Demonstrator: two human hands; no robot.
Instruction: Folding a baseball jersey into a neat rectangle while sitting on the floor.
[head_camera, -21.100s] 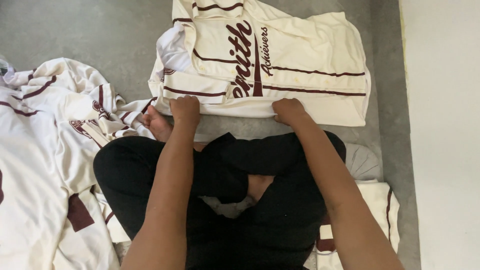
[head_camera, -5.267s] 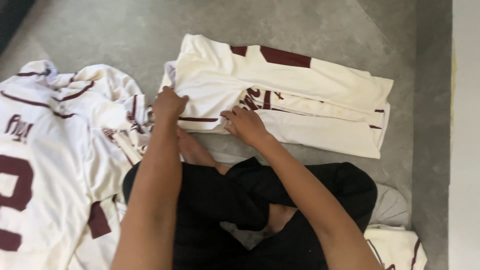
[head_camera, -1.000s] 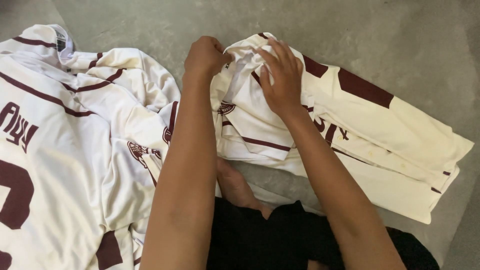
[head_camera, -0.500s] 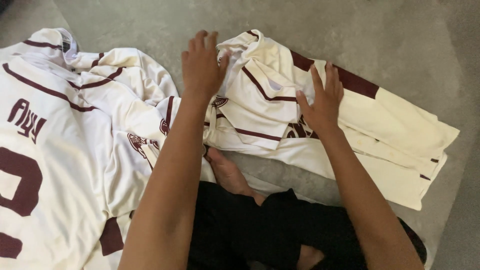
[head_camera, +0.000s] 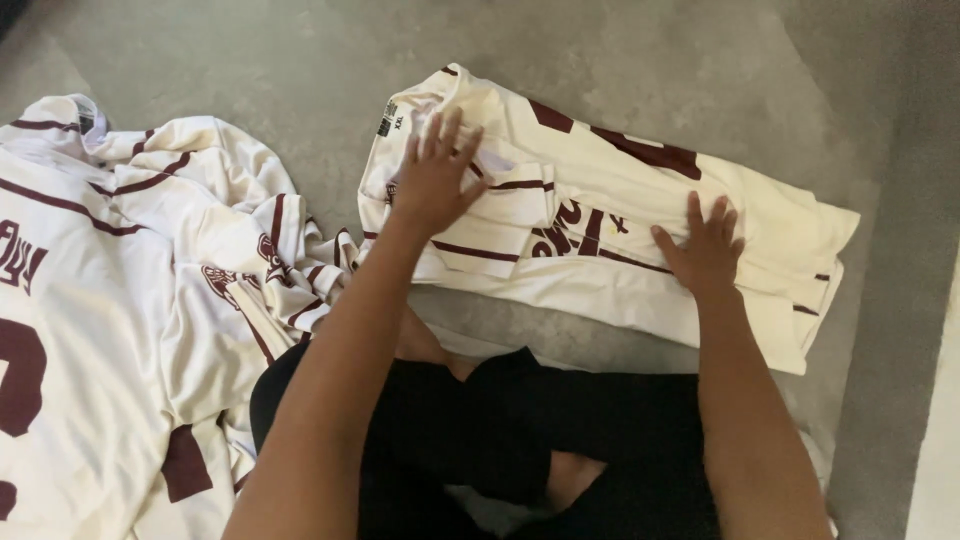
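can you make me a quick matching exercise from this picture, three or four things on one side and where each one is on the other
Things:
1. left hand
2. right hand
3. folded jersey
4. pile of jerseys

Places:
A. spread loose at the person's left
B. flat near the jersey's collar end
C. on the grey floor ahead of the knees
D. flat on the jersey's far-right half

Pairs: 1-B, 2-D, 3-C, 4-A

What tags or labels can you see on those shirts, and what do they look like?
Neck tag: small black rectangle with pale print, inside the folded jersey collar, beside the left hand.
Second tag: small, dark and pale, at the collar of the top jersey on the pile, far left; too small to tell more.
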